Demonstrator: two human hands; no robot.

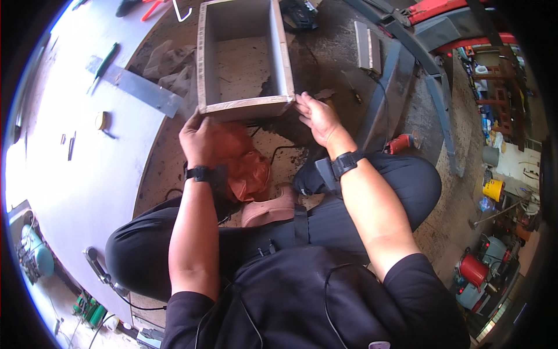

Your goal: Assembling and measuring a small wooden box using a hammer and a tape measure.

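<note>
In front of me is an open rectangular wooden box frame (247, 104) with pale edges and grey inner walls. Through it the ground below shows. My left hand (197, 139) pinches its near left corner, thumb against the near board. At the near right corner, my right hand (321, 121) grips the edge with thumb and fingers. Part of the fingers of both hands is hidden behind the boards. Below the left hand, an orange cloth or bag (241, 166) lies crumpled beside a pinkish shoe (270, 208).
A large pale board (87, 192) on the left carries a screwdriver (106, 61), a metal plate (139, 90) and a tape roll (102, 120). To the right lie wooden strips (367, 49), another screwdriver (352, 87), a red tool (400, 143) and a metal frame (439, 104).
</note>
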